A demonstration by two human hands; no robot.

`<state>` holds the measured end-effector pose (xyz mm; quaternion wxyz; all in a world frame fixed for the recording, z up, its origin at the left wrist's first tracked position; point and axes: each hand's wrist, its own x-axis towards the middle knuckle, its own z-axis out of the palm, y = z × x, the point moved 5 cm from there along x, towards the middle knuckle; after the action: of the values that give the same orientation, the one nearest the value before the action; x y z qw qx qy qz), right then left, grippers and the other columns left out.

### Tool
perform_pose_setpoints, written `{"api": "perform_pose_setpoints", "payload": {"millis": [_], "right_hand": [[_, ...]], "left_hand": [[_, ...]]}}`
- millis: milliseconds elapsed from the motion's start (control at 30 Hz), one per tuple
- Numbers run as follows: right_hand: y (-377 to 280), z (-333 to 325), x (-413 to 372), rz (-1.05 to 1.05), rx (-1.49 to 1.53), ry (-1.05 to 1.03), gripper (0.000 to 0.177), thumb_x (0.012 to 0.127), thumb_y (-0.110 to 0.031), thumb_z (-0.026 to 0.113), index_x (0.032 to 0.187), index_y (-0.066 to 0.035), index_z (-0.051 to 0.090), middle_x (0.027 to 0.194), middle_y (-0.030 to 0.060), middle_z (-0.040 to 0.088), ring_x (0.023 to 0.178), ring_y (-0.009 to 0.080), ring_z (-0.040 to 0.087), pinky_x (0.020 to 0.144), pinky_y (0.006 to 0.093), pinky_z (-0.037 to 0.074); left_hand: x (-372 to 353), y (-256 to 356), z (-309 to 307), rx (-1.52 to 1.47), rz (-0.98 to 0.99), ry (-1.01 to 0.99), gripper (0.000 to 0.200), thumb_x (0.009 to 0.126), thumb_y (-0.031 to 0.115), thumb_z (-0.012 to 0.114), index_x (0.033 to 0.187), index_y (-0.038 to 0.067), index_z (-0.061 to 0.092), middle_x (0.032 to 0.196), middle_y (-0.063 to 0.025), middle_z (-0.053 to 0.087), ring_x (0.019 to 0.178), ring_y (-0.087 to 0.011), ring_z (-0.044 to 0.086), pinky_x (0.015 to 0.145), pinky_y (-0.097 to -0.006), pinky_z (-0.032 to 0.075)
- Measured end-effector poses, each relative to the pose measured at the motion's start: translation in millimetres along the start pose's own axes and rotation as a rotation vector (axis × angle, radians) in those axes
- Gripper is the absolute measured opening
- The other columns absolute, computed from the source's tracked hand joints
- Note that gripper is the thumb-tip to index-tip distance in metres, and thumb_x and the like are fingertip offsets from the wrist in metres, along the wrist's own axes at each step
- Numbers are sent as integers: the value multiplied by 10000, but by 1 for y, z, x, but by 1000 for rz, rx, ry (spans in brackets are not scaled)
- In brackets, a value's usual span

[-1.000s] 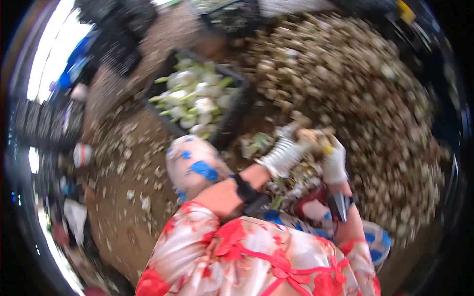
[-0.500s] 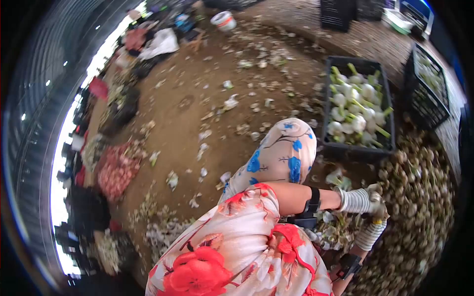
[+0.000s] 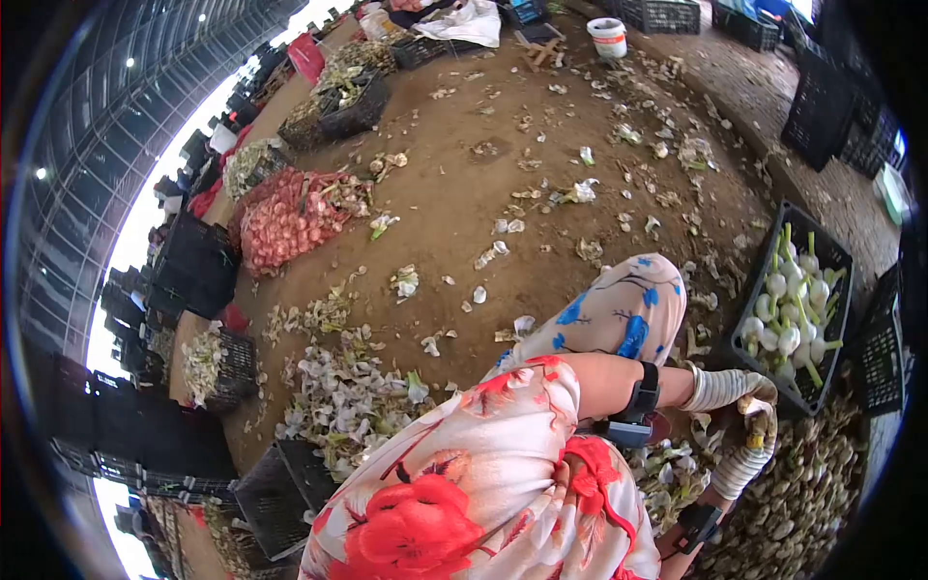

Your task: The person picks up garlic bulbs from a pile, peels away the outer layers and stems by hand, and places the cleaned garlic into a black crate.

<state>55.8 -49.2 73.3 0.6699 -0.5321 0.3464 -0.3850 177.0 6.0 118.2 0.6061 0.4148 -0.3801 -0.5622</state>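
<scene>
My left hand [image 3: 757,385], in a soiled glove under a white ribbed cuff, bends down toward my right hand [image 3: 760,431]. The right hand wears a similar glove, with a small yellow patch on it. The two hands meet at the right of the view, fingers curled in; what they hold between them is small and mostly hidden. Below and right of them lies a large heap of unpeeled garlic bulbs [image 3: 802,493]. Just above them stands a black crate [image 3: 739,333] with cleaned white garlic bulbs [image 3: 791,311] on green stems. Peeled skins [image 3: 672,472] lie beside my forearms.
A red net sack of garlic [image 3: 290,224] sits at the left, near several black crates [image 3: 198,261]. Skins pile up [image 3: 353,406] by my lap and litter the dirt floor [image 3: 435,222]. A white bucket [image 3: 607,39] and a low wooden stool [image 3: 539,48] stand farther off.
The view has swung, so the sack, crates and bucket appear farther right. My hands stay together, the left one now more bent over the right. The garlic crate appears lower and farther right.
</scene>
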Motion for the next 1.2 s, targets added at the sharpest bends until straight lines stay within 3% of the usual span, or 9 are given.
{"api": "perform_pose_setpoints", "payload": {"millis": [33,167,267,300,433,500,667,867,1200], "right_hand": [[0,11,0,52,160,-72,343,850,-253,541,1118,-41,510,1034,47,564,918,146,555,784,280,461],[27,26,13,239,471,-194,363,853,-289,525,1135,-60,509,1113,60,556,986,177,555,817,306,465],[62,18,36,297,442,-187,357,857,-294,493,1134,-70,521,1131,70,555,946,196,577,797,323,474],[57,25,33,258,345,-198,347,854,-284,496,1126,-71,524,1123,75,556,937,192,579,785,324,479],[6,74,0,156,252,-103,250,837,-228,516,1034,-82,560,993,36,582,868,175,587,739,312,488],[-19,82,-15,76,25,-73,155,839,-90,498,947,-38,596,995,39,567,876,143,544,769,263,443],[-56,40,-32,12,-100,93,221,804,-81,584,1013,-10,600,899,26,613,793,95,550,704,233,445],[-8,-67,-58,-89,-345,190,312,771,-185,676,1020,-20,586,774,-1,599,696,52,495,616,220,430],[-79,-33,-119,89,-243,73,286,802,-227,622,973,2,604,834,30,615,723,85,536,644,252,471]], "left_hand": [[-14,-1,-4,-462,-291,137,320,856,362,453,1009,130,612,881,-35,618,682,-137,536,621,-283,432],[-12,17,-27,-234,-228,-68,340,847,398,446,878,141,667,672,18,590,571,-99,502,589,-212,421],[-16,21,-53,668,372,136,180,772,251,527,795,91,607,600,-22,500,577,-194,476,722,-323,421],[1,-15,-50,1502,681,256,171,733,201,565,842,69,557,651,-54,490,646,-221,474,789,-377,395],[-51,51,-64,947,593,472,233,725,278,633,811,66,590,751,-117,550,665,-289,522,617,-366,429],[-65,80,-61,418,194,342,250,652,169,678,846,48,577,781,-89,581,699,-228,551,658,-340,456],[-40,37,-31,406,198,50,391,708,41,626,1080,29,508,970,-64,590,869,-143,569,771,-290,488],[-58,5,30,-384,-275,-371,502,740,41,591,1215,47,427,1014,-89,573,823,-176,598,691,-309,527],[-62,-9,63,113,-281,-239,507,730,99,610,1193,19,420,1036,-63,529,865,-160,552,773,-284,477]]}}
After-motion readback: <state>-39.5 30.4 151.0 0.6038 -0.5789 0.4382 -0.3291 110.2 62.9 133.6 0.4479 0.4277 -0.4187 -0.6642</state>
